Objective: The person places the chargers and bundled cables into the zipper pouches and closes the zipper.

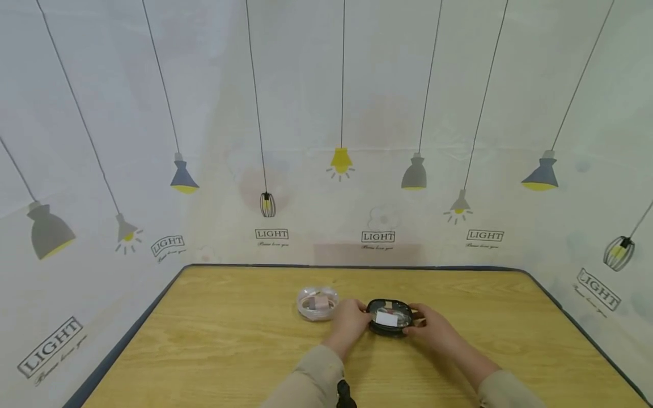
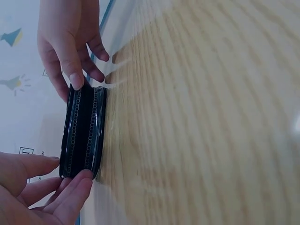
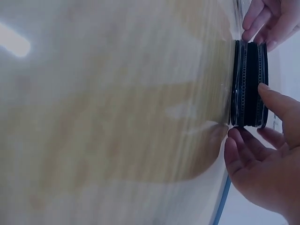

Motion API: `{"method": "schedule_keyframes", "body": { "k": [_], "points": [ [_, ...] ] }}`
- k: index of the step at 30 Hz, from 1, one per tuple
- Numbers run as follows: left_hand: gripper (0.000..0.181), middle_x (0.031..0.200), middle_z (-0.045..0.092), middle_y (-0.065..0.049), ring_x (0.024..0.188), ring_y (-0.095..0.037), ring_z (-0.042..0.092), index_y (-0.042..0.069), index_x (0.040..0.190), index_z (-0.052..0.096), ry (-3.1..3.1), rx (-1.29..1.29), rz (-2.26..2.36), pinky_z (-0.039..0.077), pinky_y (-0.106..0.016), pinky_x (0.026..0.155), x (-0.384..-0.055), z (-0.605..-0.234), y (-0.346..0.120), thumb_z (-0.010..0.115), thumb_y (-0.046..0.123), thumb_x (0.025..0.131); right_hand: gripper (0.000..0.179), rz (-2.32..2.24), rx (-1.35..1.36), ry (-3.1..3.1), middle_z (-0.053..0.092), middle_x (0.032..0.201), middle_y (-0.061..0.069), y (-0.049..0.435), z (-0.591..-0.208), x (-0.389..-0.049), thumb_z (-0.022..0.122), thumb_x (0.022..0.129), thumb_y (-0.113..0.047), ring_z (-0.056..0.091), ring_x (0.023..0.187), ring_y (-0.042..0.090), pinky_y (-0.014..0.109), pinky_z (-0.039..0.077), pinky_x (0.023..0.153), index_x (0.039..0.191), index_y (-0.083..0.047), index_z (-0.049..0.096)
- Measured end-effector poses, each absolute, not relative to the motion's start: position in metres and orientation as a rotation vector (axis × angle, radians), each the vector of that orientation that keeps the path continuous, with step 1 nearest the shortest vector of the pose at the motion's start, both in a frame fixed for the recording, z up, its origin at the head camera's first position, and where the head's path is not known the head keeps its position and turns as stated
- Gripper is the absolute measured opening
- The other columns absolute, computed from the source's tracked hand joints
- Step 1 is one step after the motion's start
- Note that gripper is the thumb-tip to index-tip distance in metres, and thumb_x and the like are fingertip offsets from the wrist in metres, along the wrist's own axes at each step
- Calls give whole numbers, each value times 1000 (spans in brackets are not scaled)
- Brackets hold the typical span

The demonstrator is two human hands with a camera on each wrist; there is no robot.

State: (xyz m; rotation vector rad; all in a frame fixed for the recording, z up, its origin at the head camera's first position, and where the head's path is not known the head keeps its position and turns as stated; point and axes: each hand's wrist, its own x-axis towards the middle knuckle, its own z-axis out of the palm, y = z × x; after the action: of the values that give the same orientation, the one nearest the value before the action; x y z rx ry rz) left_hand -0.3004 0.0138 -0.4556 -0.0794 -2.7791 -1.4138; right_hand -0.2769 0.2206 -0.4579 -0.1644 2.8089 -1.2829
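Observation:
A black oval case (image 1: 390,331) rests on the table, a white label (image 1: 386,319) and some small contents showing through its top. My left hand (image 1: 348,323) holds its left end, with thumb and fingertips on the rim and side. At the opposite end, my right hand (image 1: 433,331) grips it between thumb and fingers. Both wrist views show the black case (image 2: 83,133) from the side, with textured bands along its wall. In the right wrist view, the right thumb lies on the edge of the case (image 3: 251,84).
Just left of my left hand stands a clear round case (image 1: 317,314) with a pinkish item inside. The wooden table (image 1: 229,334) has a dark blue edge, and a white covering (image 1: 306,204) printed with hanging lamps surrounds it.

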Motion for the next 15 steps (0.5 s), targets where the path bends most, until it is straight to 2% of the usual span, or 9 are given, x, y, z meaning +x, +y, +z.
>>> {"method": "schedule_keyframes", "body": {
  "k": [5, 10, 15],
  "points": [
    [12, 84, 68, -5, 75, -16, 62, 0, 90, 73, -2783, -58, -1368, 52, -30, 65, -305, -453, 19, 76, 9, 82, 65, -1264, -258, 2801, 58, 120, 29, 228, -456, -286, 77, 83, -11, 60, 98, 36, 46, 52, 79, 136, 11, 45],
    [13, 84, 68, -4, 75, -17, 62, 3, 91, 74, -2793, -31, -1340, 52, -32, 66, -312, -452, 24, 77, 12, 82, 65, -1254, -283, 2765, 56, 123, 28, 236, -454, -297, 75, 86, -13, 58, 104, 39, 50, 50, 85, 139, 8, 44],
    [13, 84, 67, -4, 76, -18, 62, 2, 90, 73, -2782, -2, -1334, 53, -33, 66, -315, -452, 24, 77, 11, 82, 65, -1281, -285, 2714, 55, 125, 29, 236, -452, -307, 75, 86, -14, 57, 105, 40, 49, 50, 84, 140, 7, 44]
  ]
}}
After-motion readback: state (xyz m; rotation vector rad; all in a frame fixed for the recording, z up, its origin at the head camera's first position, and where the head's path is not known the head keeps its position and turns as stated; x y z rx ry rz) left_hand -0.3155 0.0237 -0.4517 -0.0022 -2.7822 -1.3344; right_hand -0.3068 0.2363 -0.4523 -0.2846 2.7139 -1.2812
